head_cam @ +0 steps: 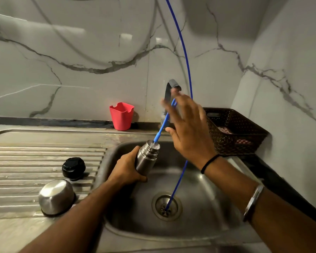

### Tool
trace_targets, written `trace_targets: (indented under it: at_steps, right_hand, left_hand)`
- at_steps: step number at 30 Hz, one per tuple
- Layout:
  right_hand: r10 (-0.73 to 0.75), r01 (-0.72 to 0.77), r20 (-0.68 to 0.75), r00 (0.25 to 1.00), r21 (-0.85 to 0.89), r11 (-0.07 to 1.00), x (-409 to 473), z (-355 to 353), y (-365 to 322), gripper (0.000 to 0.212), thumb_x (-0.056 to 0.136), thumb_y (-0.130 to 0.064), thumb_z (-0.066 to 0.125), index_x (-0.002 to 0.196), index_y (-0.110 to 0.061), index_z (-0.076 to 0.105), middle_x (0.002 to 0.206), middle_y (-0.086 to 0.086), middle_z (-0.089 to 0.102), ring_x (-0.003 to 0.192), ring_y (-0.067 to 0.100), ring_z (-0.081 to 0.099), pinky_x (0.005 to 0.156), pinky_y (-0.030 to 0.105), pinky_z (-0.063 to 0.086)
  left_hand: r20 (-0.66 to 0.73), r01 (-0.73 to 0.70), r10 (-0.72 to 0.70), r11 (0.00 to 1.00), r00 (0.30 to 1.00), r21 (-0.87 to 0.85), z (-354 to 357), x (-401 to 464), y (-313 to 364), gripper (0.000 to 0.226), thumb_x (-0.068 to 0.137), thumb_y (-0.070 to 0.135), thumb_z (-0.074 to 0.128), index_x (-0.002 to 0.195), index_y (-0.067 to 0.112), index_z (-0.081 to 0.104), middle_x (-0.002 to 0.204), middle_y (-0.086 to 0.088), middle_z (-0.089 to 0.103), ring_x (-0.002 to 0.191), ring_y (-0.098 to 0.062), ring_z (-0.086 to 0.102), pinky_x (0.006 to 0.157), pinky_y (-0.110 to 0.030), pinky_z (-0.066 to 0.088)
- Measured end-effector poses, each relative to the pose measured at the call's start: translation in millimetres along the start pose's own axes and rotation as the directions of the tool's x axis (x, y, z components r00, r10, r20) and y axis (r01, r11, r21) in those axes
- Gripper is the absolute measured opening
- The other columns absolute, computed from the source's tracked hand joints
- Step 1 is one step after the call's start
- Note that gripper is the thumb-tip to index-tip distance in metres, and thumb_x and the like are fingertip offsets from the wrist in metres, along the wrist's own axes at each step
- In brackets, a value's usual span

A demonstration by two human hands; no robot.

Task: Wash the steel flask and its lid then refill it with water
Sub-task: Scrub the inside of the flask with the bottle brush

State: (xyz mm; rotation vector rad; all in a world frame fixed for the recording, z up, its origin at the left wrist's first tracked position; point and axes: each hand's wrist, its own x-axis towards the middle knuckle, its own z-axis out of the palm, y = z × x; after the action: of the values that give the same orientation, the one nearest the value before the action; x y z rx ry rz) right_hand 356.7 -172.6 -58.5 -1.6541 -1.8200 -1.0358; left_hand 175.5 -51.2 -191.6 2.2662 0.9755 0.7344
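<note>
My left hand point(126, 170) grips the steel flask point(147, 157) around its body and holds it tilted over the sink basin point(199, 189), mouth open. A blue brush handle point(162, 123) sticks out of the flask's mouth. My right hand point(190, 128) hovers just behind that handle below the tap point(172, 86), fingers spread and blurred; it does not visibly clasp the handle. The black inner lid point(73, 168) and the upturned steel cap point(57, 196) stand on the ribbed drainboard point(26, 161) to the left.
A thin blue hose point(186, 61) hangs from above and runs down into the drain point(166, 205). A red plastic cup point(121, 115) stands at the wall. A brown woven basket point(241, 132) sits on the counter right of the sink.
</note>
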Motion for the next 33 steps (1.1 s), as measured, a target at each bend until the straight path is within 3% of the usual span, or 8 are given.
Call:
trace_targets:
  at_steps: [3, 6, 13, 18, 22, 26, 29, 33]
  right_hand:
    - [-0.367, 0.418, 0.205, 0.907, -0.359, 0.834, 1.6, -1.8, 19.8, 0.032, 0.096, -0.011, 0.051, 0.121, -0.024, 0.066, 0.136, 0.008, 0.057, 0.143, 0.029, 0.038, 0.120, 0.064, 0.005]
    - [-0.549, 0.642, 0.333, 0.767, -0.369, 0.672, 6.1, -6.8, 34.1, 0.025, 0.097, 0.000, 0.045, 0.093, -0.016, 0.062, 0.091, 0.005, 0.058, 0.090, 0.027, 0.058, 0.111, 0.053, 0.035]
    - [-0.530, 0.750, 0.609, 0.591, -0.172, 0.639, 5.3, -34.8, 32.6, 0.010, 0.082, -0.016, 0.055, 0.085, -0.024, 0.061, 0.068, -0.002, 0.060, 0.053, 0.022, 0.053, 0.051, 0.031, 0.024]
    - [0.027, -0.032, 0.855, 0.518, -0.012, 0.999, -5.4, -47.8, 13.5, 0.019, 0.095, -0.029, 0.052, 0.099, -0.028, 0.071, 0.093, 0.002, 0.067, 0.077, 0.020, 0.059, 0.065, 0.030, 0.043]
    - [0.167, -0.826, 0.986, -0.011, -0.103, 0.554, -22.0, -37.9, 8.6, 0.023, 0.101, -0.021, 0.043, 0.090, -0.016, 0.063, 0.054, -0.001, 0.046, 0.038, 0.008, 0.030, 0.036, 0.016, 0.023]
    - [-0.035, -0.946, 0.961, -0.273, -0.262, 0.190, -46.7, -42.4, -0.3, 0.030, 0.104, -0.022, 0.029, 0.079, -0.021, 0.046, 0.045, -0.008, 0.028, 0.030, 0.003, 0.019, 0.028, 0.012, 0.013]
    - [0.000, -0.962, 0.987, -0.161, -0.157, 0.225, -65.4, -45.7, -11.9, 0.026, 0.102, -0.019, 0.031, 0.083, -0.019, 0.049, 0.049, -0.003, 0.034, 0.031, 0.009, 0.031, 0.031, 0.014, 0.023]
    - [0.089, -0.133, 0.831, 0.548, -0.018, 0.991, -88.3, -54.6, -21.2, 0.017, 0.099, -0.019, 0.047, 0.102, -0.014, 0.062, 0.088, 0.010, 0.062, 0.078, 0.032, 0.062, 0.060, 0.036, 0.037]
  left_hand:
    - [0.052, -0.018, 0.017, 1.000, 0.998, 0.019, 1.8, -0.6, 0.9, 0.085, 0.036, 0.048, 0.090, 0.112, 0.032, 0.054, 0.104, 0.014, 0.068, 0.096, -0.012, 0.065, 0.086, -0.041, 0.055]
    - [0.098, -0.062, 0.058, 0.997, 0.994, 0.043, 3.2, -1.6, 2.3, 0.084, 0.035, 0.048, 0.088, 0.110, 0.030, 0.054, 0.101, 0.014, 0.068, 0.093, -0.013, 0.064, 0.083, -0.038, 0.055]
    - [0.145, -0.092, 0.081, 0.993, 0.986, 0.071, 12.1, -5.5, 11.6, 0.081, 0.043, 0.020, 0.096, 0.109, 0.035, 0.051, 0.100, 0.015, 0.065, 0.094, -0.016, 0.065, 0.080, -0.033, 0.052]
    - [0.018, -0.163, 0.162, 0.972, 0.987, 0.169, 14.3, -9.3, 20.8, 0.084, 0.048, 0.027, 0.095, 0.118, 0.038, 0.052, 0.112, 0.015, 0.066, 0.101, -0.016, 0.065, 0.086, -0.042, 0.054]
    - [0.043, -0.267, 0.265, 0.934, 0.963, 0.238, 14.6, -9.0, 26.7, 0.077, 0.056, 0.022, 0.090, 0.119, 0.040, 0.049, 0.115, 0.016, 0.062, 0.102, -0.018, 0.065, 0.082, -0.045, 0.055]
    - [0.097, -0.385, 0.373, 0.893, 0.923, 0.233, 20.5, -13.5, 30.4, 0.066, 0.063, 0.017, 0.084, 0.117, 0.038, 0.052, 0.106, 0.017, 0.060, 0.096, -0.010, 0.061, 0.078, -0.025, 0.048]
    - [0.135, -0.424, 0.404, 0.884, 0.905, 0.197, 27.2, -11.3, 34.2, 0.061, 0.058, 0.013, 0.085, 0.109, 0.032, 0.059, 0.098, 0.016, 0.061, 0.091, -0.011, 0.062, 0.073, -0.010, 0.036]
    - [0.226, -0.268, 0.214, 0.932, 0.950, 0.242, 34.4, -8.5, 37.0, 0.083, 0.041, 0.018, 0.095, 0.116, 0.035, 0.062, 0.105, 0.018, 0.066, 0.097, -0.007, 0.061, 0.078, -0.029, 0.045]
